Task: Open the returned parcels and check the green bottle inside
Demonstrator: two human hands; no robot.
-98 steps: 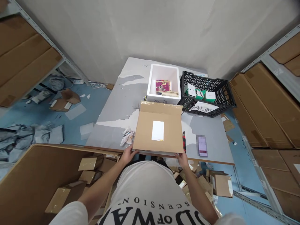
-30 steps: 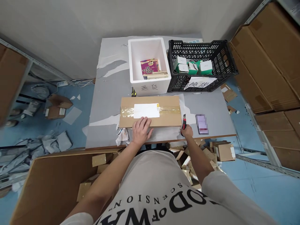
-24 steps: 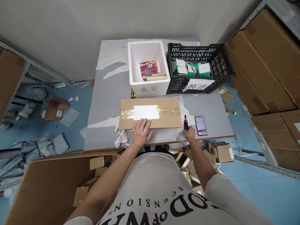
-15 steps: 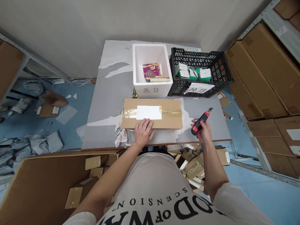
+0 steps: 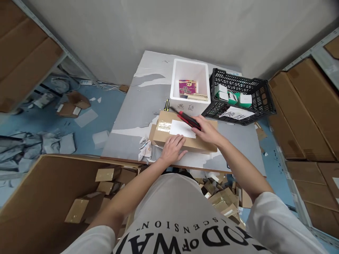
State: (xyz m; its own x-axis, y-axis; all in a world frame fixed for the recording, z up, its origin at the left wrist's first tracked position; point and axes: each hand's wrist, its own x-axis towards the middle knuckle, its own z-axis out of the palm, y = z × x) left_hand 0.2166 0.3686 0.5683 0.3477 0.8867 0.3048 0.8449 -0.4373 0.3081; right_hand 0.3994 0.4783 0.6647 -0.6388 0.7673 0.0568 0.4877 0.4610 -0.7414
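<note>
A long cardboard box [image 5: 200,144] with clear tape and a white label [image 5: 177,129] lies on the table. At its left end a cardboard flap sticks out. My left hand [image 5: 173,149] rests on the near edge of the box, its fingers stretched flat over the top. My right hand [image 5: 208,129] is closed round a red and black utility knife [image 5: 188,120], held above the label. The knife's blade points to the far left, over the box's far edge. Where its tip ends against the box is hard to make out.
Behind the box stand a white foam bin [image 5: 190,104] with books and a black crate [image 5: 246,83] with green-and-white boxes. A second cutter [image 5: 166,105] and crumpled paper [image 5: 145,148] lie nearby on the table [image 5: 127,120]. A big carton [image 5: 34,190] stands at front left.
My right hand has carried the knife left from beside the box to above its label, blade now pointing left. The flap now shows at the left end. My left hand stays on the box.
</note>
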